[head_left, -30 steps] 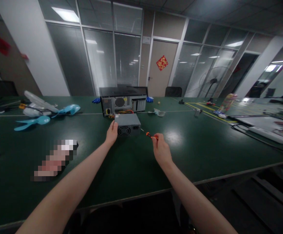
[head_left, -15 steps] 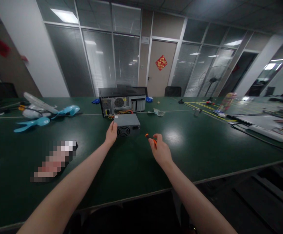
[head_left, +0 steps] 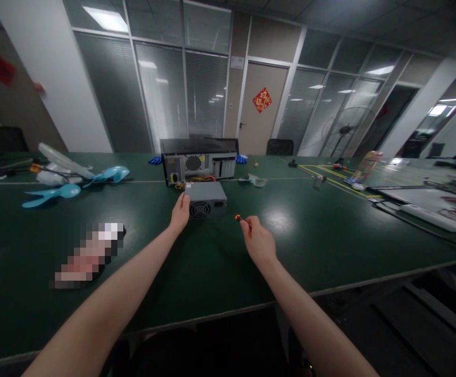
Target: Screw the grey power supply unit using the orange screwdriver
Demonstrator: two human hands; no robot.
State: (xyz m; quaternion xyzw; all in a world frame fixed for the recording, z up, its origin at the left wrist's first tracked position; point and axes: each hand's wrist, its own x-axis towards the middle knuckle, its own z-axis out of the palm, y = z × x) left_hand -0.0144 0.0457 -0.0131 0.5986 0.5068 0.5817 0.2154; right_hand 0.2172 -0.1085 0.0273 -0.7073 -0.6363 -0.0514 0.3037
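The left hand (head_left: 180, 213) lies flat against the left side of a grey metal box (head_left: 206, 199) (a fan grille shows on its near face), fingers loose and open rather than wrapped round it. The box sits on the green table (head_left: 212, 262) at about twelve o'clock from the person, just in front of a computer case (head_left: 199, 161) whose back panel faces the camera; coloured wires (head_left: 196, 181) show between the two.

The right hand (head_left: 258, 242) is closed on a small screwdriver (head_left: 238, 218) with an orange handle, pinched at the fingertips. It hovers just above the table at about four o'clock from the box, near it but not touching.

Off at ten o'clock lie blue fan blades (head_left: 68, 189) beside a white fan part (head_left: 60, 165). At two o'clock, well apart, are a bottle (head_left: 367, 166) and yellow tape lines (head_left: 335, 183). A blurred patch (head_left: 90, 255) sits at eight o'clock.
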